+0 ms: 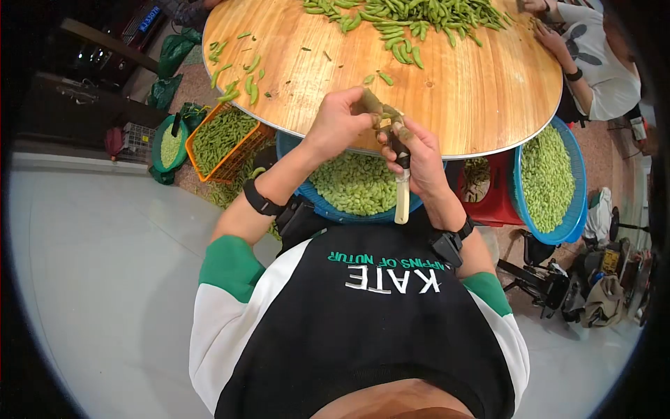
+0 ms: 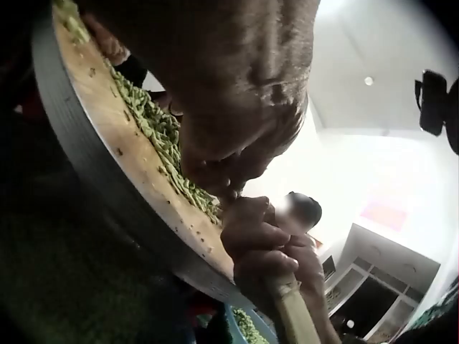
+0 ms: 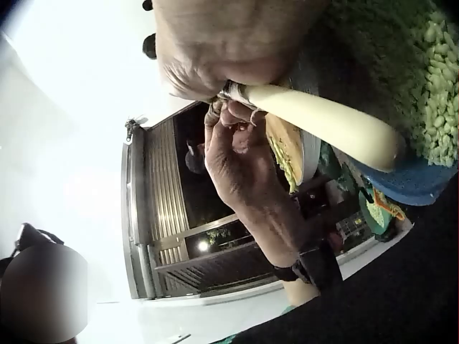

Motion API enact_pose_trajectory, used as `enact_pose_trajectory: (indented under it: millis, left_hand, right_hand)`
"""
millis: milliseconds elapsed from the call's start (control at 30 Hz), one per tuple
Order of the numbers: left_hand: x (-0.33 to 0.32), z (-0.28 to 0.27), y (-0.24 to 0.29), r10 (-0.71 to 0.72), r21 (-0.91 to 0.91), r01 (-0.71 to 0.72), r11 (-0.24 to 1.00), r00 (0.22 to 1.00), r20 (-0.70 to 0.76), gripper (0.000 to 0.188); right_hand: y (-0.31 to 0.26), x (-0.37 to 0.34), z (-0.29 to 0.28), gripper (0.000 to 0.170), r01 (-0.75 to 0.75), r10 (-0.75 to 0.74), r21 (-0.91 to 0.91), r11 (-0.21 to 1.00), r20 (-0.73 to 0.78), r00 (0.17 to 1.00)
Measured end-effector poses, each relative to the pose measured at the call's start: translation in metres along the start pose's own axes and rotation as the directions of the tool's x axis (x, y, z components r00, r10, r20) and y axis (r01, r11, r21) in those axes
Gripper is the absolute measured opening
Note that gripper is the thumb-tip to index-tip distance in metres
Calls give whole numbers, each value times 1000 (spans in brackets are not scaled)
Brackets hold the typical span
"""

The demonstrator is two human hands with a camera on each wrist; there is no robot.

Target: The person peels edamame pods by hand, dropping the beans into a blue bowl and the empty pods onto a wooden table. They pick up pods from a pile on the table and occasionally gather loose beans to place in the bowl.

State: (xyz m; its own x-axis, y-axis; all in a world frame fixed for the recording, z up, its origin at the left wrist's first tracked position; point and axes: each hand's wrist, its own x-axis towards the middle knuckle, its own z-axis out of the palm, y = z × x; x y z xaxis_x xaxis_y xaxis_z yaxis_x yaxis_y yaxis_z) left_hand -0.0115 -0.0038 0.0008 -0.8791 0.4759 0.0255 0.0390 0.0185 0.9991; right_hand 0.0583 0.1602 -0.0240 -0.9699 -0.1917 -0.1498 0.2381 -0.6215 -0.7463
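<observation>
While shelled beans [image 1: 357, 187] fill much of two blue basins [image 1: 581, 171] in the head view, a broad heap of whole pods [image 1: 433, 12] lies on the far part of the round table [image 1: 474, 112] and more sit in an orange crate [image 1: 234, 158], so the shelling looks well under way, with plenty left. There the right hand [image 1: 424, 157] grips a cream-handled tool [image 1: 403, 199], its handle pointing back towards the body; the left hand [image 1: 336, 124] has bent fingers meeting the right fingertips by the table's near edge, and whether they pinch a pod I cannot tell. The left wrist view adds the table's thick side, the ceiling [image 2: 358, 50] and the right fingers curled round the tool, with the left fingertips in shadow. The right wrist view brings the handle's rounded end close and alone shows a slatted metal shutter [image 3: 168, 186], but only a strip of pods
</observation>
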Motion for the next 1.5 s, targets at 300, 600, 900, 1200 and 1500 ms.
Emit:
enact_pose_trajectory:
  millis: [300, 600, 900, 1200, 1500]
  left_hand:
    - [-6, -3, 0, -306, -391, 336, 857, 942, 139, 13]
    - [-11, -7, -9, -260, -183, 289, 940, 951, 167, 13]
    - [-14, -1, 3, -330, -125, 340, 932, 939, 94, 10]
    - [-14, -17, -8, -241, -196, 305, 932, 925, 294, 11]
    - [-16, -8, -19, -246, -564, 444, 696, 886, 393, 6]
  right_hand:
    - [-4, -13, -3, 26, -22, 21, 3, 1000, 132, 991]
    - [0, -18, -2, 27, 33, -26, -64, 997, 102, 994]
    - [5, -18, -9, 24, -30, 49, -135, 990, 141, 989]
    - [2, -17, -11, 26, -2, 37, -175, 985, 196, 980]
    - [5, -22, -7, 20, 59, -22, -240, 969, 157, 987]
